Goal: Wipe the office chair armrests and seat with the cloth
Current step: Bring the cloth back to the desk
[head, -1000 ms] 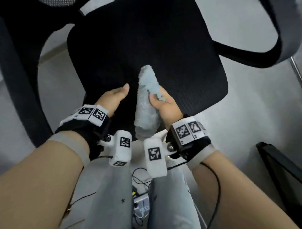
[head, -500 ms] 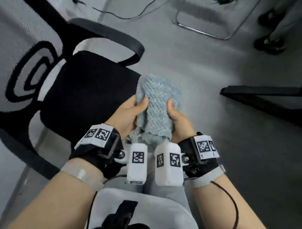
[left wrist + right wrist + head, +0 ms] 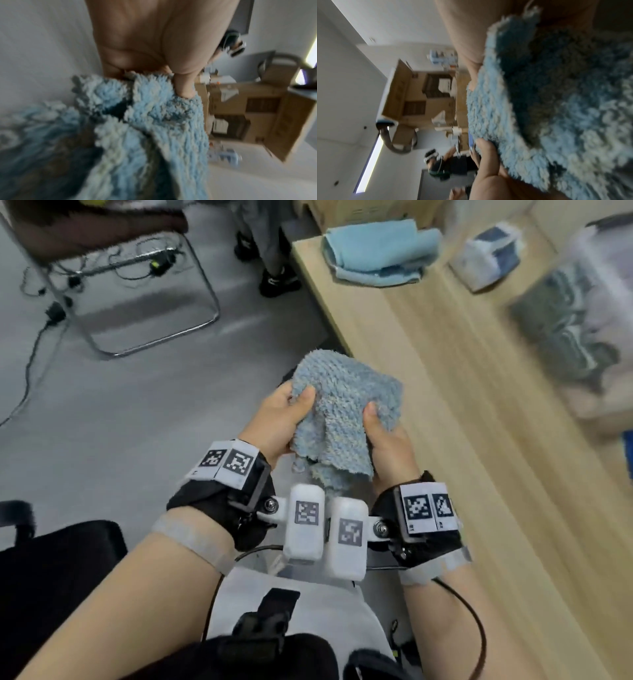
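A fluffy light-blue cloth is held up in the air between both hands, over the floor beside a wooden table. My left hand pinches its left side, thumb on top. The right hand grips the cloth's right side with the thumb pressed into the pile. In the left wrist view the cloth bunches under my thumb; in the right wrist view the cloth fills the frame, thumb at its edge. Only a corner of the black office chair seat and one armrest end show at lower left.
A long wooden table runs along the right, carrying a folded light-blue towel, a tissue pack and a clear bin. A metal-framed chair with cables stands at far left. Someone's feet are near the table end.
The view has swung right, from the black chair seat to the floor and wooden table. The left hand has taken hold of the cloth, which is now spread between both hands.
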